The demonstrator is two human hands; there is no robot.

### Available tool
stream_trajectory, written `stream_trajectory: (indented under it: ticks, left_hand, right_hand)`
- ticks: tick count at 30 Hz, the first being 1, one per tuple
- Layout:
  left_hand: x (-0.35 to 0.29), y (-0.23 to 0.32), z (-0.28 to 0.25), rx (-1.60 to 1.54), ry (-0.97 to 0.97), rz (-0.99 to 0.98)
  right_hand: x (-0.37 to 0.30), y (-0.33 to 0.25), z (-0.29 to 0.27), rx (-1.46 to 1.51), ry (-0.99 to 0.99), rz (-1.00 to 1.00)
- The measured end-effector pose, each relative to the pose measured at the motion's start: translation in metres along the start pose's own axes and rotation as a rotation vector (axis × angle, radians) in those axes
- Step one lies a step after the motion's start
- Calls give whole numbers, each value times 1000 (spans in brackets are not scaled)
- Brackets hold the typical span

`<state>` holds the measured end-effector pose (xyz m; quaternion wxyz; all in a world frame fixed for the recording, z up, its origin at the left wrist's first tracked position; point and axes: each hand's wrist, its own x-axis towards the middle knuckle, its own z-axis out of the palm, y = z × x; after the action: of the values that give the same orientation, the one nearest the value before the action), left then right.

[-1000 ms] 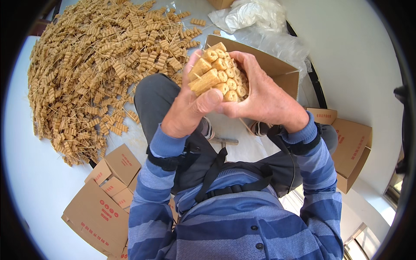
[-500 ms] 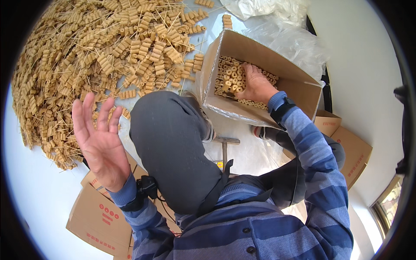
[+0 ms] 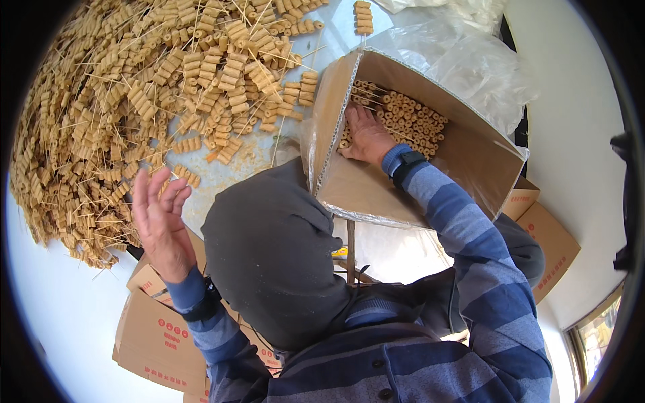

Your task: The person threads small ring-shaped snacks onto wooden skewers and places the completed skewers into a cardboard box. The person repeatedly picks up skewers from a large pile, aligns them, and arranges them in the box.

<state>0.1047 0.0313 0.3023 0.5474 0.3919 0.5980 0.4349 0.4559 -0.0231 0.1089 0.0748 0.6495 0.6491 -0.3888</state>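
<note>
My right hand (image 3: 369,136) reaches down into an open cardboard box (image 3: 390,191). Its fingers are stretched out over skewers of ring-shaped brown food pieces (image 3: 413,124), against the box's left side. The skewers stand packed with their round ends up, and a few thin sticks show at the far left corner. My left hand (image 3: 164,225) is raised, empty and open, fingers apart, at the near edge of a big heap of loose skewers (image 3: 101,134). Each loose skewer is a row of tan rolls on a thin stick.
One skewer (image 3: 363,18) lies apart beyond the box. Clear plastic sheeting (image 3: 463,60) is bunched behind the box. Brown cartons lie at the lower left (image 3: 158,342) and right (image 3: 547,245). My bent knee (image 3: 269,248) rises between the heap and the box.
My right hand has moved left inside the box, uncovering more skewer ends. My left hand has turned and its fingers have curled a little. The view has shifted slightly.
</note>
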Motion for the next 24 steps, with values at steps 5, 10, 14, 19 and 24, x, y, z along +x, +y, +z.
stream_trajectory:
  ticks: [5, 10, 14, 19, 24]
  left_hand:
    - [-5, -53, -16, 185, -74, -133]
    - [-13, -99, -24, 146, -141, -312]
    - [-14, -136, -28, 273, -225, -386]
    - [-3, -178, -34, 425, -211, -448]
    - [24, -204, -10, 679, -244, -169]
  right_hand:
    - [5, 27, 7, 243, -76, -137]
    - [16, 28, 27, -70, -60, -107]
    - [18, 24, 29, -207, -93, -95]
    - [11, 18, 3, -182, -97, -69]
    - [-6, 13, -36, -132, -53, -39]
